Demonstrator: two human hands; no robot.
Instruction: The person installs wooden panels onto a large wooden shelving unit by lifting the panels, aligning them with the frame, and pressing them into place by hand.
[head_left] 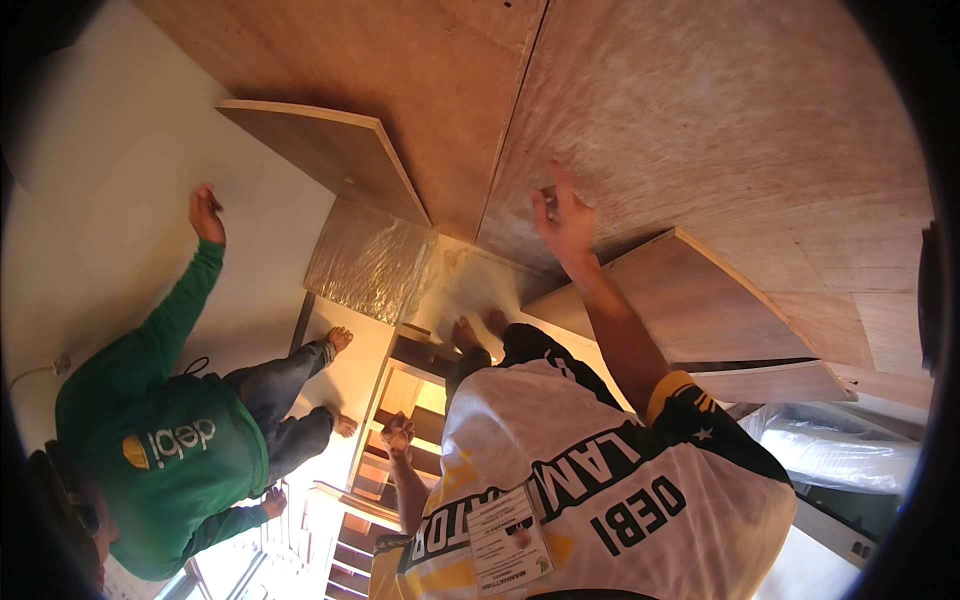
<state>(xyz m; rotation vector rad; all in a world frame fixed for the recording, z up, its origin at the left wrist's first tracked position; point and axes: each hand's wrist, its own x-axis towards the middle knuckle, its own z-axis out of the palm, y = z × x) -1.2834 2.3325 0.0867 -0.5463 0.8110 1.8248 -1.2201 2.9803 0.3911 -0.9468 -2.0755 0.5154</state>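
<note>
My right hand is raised beside a large plywood wall panel, thumb and index finger apart, the other fingers partly curled. A small dark patch between them is too unclear to name. I cannot tell whether the fingertips touch the wood. My left hand is held low at my left side, fingers curled closed; whatever is inside, if anything, is hidden. Below my right forearm a loose curved-edged plywood piece leans out from the wall. Another plywood board sticks out to the left of the panel seam.
A co-worker in a green long-sleeved top stands at left, one arm raised by the pale wall. A plastic-wrapped panel is ahead of my feet. Wooden slatted framework lies beside me. Plastic-wrapped goods are at right.
</note>
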